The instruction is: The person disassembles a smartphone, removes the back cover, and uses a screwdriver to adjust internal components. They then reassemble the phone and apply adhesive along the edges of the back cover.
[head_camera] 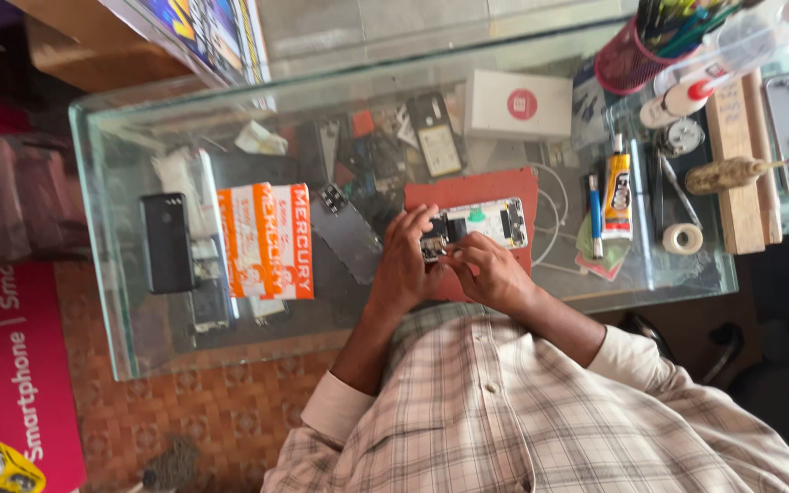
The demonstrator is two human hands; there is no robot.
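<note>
An opened phone point(490, 224) with its insides showing lies on a red mat point(468, 190) on the glass counter point(139, 347). My left hand point(402, 263) grips the phone's near end, fingers curled over its edge. My right hand point(488, 269) meets it at the same end, with fingertips pinched on the dark part of the phone's board. Whether a small tool sits between those fingers cannot be told. Both sleeves are checked and rolled to the forearm.
A glue tube point(617, 194), a blue pen-like tool point(594, 215), a tape roll point(683, 238) and a wooden block point(743, 173) lie to the right. A white box point(518, 103), a red pen holder point(625, 62), a grey back panel point(349, 236), an orange-white packet point(267, 240) and a black phone point(166, 242) are also there.
</note>
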